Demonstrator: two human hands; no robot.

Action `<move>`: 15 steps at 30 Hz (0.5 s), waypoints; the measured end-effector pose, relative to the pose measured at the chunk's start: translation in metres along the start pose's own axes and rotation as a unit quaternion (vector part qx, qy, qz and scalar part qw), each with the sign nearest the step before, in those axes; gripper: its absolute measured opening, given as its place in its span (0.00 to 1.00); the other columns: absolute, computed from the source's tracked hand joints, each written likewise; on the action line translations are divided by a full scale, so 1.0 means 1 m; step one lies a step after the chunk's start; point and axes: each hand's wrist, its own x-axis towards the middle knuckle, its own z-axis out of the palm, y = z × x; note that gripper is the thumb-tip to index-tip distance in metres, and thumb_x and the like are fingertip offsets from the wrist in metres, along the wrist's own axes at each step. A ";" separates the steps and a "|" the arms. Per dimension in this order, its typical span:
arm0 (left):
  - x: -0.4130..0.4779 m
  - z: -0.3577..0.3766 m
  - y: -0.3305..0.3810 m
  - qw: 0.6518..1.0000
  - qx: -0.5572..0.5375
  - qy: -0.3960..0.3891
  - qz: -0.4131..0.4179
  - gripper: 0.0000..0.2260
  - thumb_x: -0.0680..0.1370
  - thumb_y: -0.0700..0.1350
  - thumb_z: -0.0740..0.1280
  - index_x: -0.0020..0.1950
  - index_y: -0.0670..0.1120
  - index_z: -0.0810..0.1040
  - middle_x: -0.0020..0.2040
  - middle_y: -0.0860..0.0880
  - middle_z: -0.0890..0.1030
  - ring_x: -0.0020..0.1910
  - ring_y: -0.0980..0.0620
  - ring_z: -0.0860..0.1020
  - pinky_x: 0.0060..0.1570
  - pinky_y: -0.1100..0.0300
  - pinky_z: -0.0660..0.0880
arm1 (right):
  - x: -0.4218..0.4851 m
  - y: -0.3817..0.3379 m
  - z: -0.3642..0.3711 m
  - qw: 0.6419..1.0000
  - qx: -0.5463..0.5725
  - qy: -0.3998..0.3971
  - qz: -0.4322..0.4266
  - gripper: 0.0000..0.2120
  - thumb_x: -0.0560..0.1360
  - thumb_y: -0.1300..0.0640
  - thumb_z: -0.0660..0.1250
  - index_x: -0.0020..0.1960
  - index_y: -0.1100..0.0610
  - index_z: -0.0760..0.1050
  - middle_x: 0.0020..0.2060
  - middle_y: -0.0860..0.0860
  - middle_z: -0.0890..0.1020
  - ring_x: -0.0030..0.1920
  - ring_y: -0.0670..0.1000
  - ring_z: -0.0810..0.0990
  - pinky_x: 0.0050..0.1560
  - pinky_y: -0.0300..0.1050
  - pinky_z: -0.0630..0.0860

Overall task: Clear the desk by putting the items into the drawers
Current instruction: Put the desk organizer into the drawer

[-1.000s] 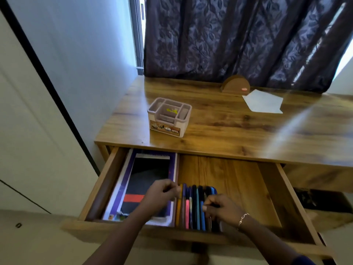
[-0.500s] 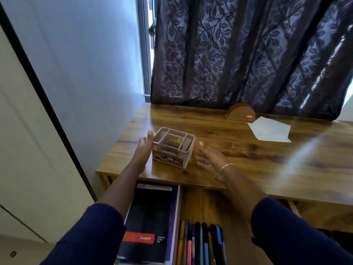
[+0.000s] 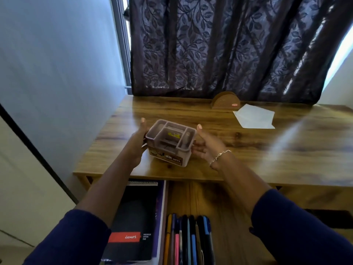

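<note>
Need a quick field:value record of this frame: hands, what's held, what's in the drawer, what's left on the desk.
left hand: pressed on the left side of the organizer
right hand: on its right side
organizer: compartmented plastic caddy, near the desk's front edge
desk: wooden; also holds a white paper and a brown holder at the back
drawer: open; spiral pad on the left, row of pens beside it
lifted: cannot tell

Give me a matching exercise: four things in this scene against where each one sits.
Things:
1. pink plastic compartment organizer
2. white sheet of paper
3. row of coloured pens
4. brown domed holder

Places:
A. lying in the open drawer
B. between both hands, near the desk's front edge
C. at the desk's back edge, by the curtain
D. flat on the desktop, just right of the holder

Pairs: 1-B, 2-D, 3-A, 4-C
</note>
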 end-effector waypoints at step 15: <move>-0.047 0.136 -0.021 0.997 0.059 0.040 0.002 0.03 0.76 0.37 0.65 0.48 0.40 0.78 0.47 0.44 0.79 0.37 0.56 0.75 0.26 0.69 0.72 | -0.120 0.043 -0.117 0.988 -0.116 0.102 0.004 0.05 0.76 0.63 0.63 0.47 0.58 0.67 0.27 0.54 0.78 0.25 0.50 0.78 0.25 0.40 0.77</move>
